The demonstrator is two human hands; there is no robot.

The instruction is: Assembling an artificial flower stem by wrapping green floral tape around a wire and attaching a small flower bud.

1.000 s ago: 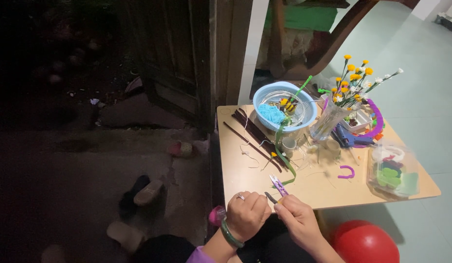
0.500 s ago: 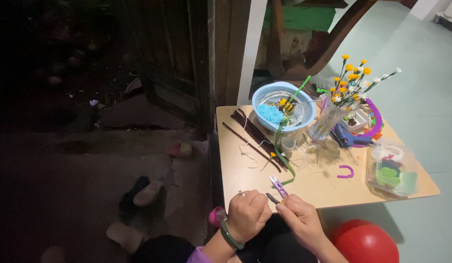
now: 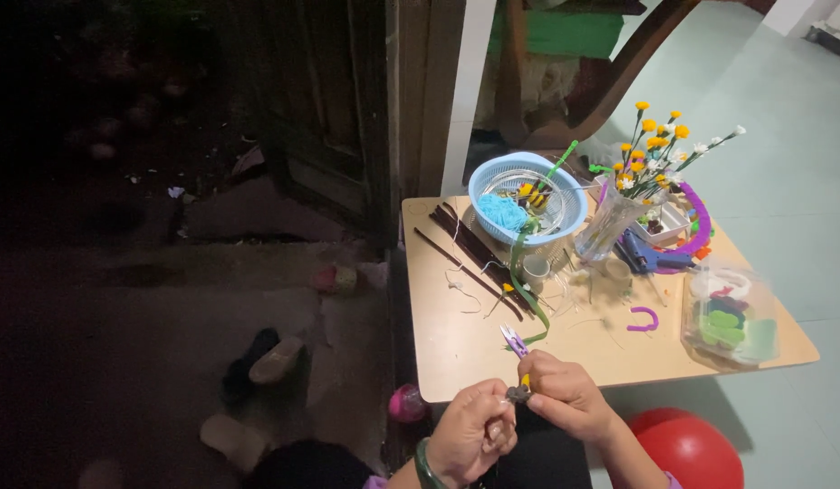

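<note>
While both hands meet at the table's [image 3: 456,362] near edge, a small dark piece [image 3: 518,395] is pinched between the left hand [image 3: 470,441] and right hand [image 3: 565,397]. Purple snips [image 3: 513,340] are laid just beyond, beside a green strip [image 3: 527,290].

Bare table [image 3: 456,349] ahead; basket [image 3: 527,196] and vase [image 3: 604,228] crowd behind.

Light is falling evenly on the wooden table [image 3: 492,340] and the pale floor right of it, without glare. Left of the table, the ground is sinking into near-black shadow, grainy and soft. Edges are bending slightly.
</note>
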